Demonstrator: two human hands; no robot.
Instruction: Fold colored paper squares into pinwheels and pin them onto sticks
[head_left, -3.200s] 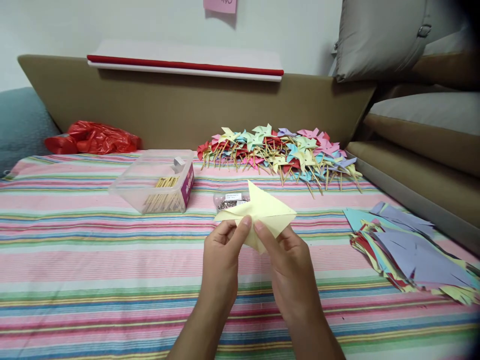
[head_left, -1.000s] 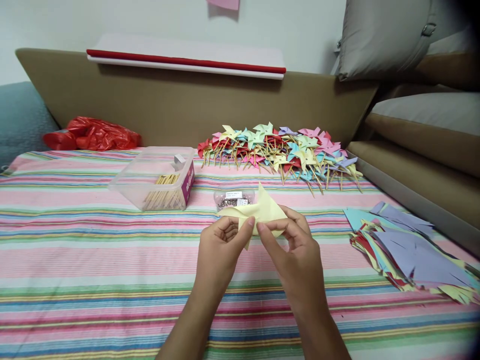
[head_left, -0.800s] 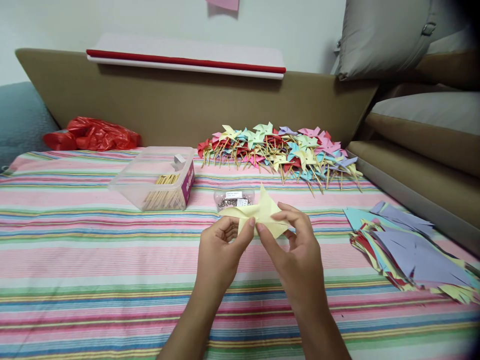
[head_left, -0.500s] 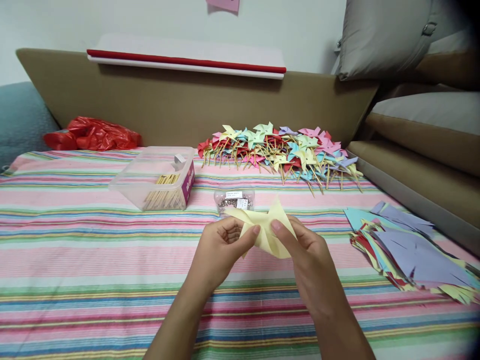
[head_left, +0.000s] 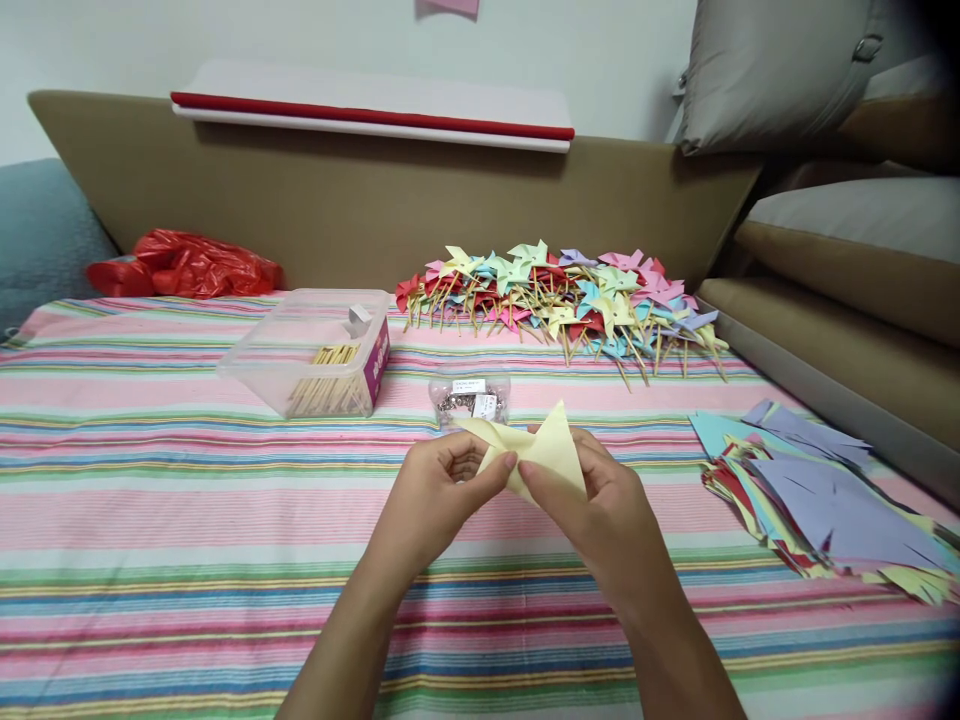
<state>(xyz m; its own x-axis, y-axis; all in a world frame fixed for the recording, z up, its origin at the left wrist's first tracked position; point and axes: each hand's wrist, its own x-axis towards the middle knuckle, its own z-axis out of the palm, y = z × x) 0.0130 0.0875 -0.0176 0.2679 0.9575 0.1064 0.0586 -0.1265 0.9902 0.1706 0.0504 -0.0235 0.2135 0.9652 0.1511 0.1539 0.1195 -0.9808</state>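
Observation:
A pale yellow paper pinwheel (head_left: 556, 452), partly folded, is held up in front of me between both hands. My left hand (head_left: 442, 490) pinches its left side, the thumb lying near the centre where the folds meet. On the other side my right hand (head_left: 592, 495) grips the paper, its thumb tip pressed close to the left thumb. A pointed corner sticks up above the right thumb. The fingers behind the paper are mostly hidden. Just beyond the hands lies a clear bag of small metal pieces (head_left: 450, 402) with white labels.
At the left stands a clear plastic box (head_left: 262, 365) holding wooden sticks (head_left: 330, 385). A heap of finished pinwheels (head_left: 615, 310) lies at the back. Cut coloured paper sheets (head_left: 832, 500) are stacked at the right, beside cushions (head_left: 847, 300). A red plastic bag (head_left: 202, 265) sits back left.
My right thumb has moved left and down towards the centre of the paper, next to the left thumb, and the right side of the paper is now folded differently. The left hand barely moved.

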